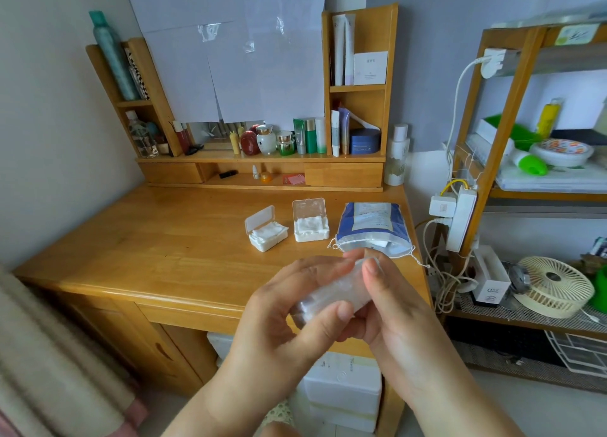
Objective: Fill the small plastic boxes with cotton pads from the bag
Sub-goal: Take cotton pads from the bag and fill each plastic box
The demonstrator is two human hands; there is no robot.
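— A wooden desk (pixel 138 239) is filling the middle of the frame. What's nearest?

— Low centre, both hands are holding one clear plastic box (pixel 331 293) above the desk's front edge. The left hand (pixel 279 325) is curling round its lower end, and the right hand (pixel 391 305) is pinching its upper end.

— And beyond?

— Two open boxes (pixel 267 229) (pixel 310 221) are sitting mid-desk with white cotton pads (pixel 310 224) showing inside. Just right of them the blue bag (pixel 374 225) is lying flat, mouth toward the hands.

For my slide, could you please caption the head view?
Both hands, left hand and right hand, hold a clear plastic box above the desk; two open boxes of cotton pads beside the blue bag.
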